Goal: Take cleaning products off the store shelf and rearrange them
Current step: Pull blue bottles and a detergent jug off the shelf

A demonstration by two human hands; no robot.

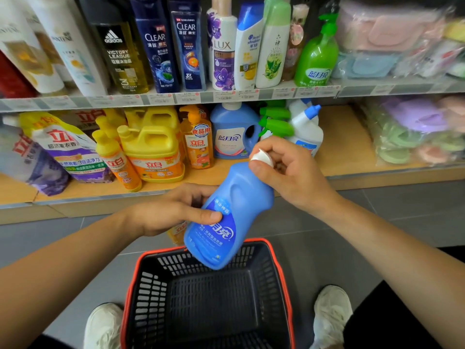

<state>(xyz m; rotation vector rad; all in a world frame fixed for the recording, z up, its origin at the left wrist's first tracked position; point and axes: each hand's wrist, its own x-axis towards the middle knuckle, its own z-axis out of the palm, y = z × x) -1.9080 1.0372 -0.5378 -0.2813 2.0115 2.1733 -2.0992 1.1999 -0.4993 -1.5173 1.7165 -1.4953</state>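
Blue detergent bottle held tilted in the air above the basket, in front of and below the lower shelf.

The left hand grips the bottle body with the thumb on the label; the right hand curls round the white cap. Risk: a twist at the cap may loosen it and cause a leak, and a slack body grip may drop the bottle. The cap seal cannot be determined. An orange item behind the left hand is mostly hidden.
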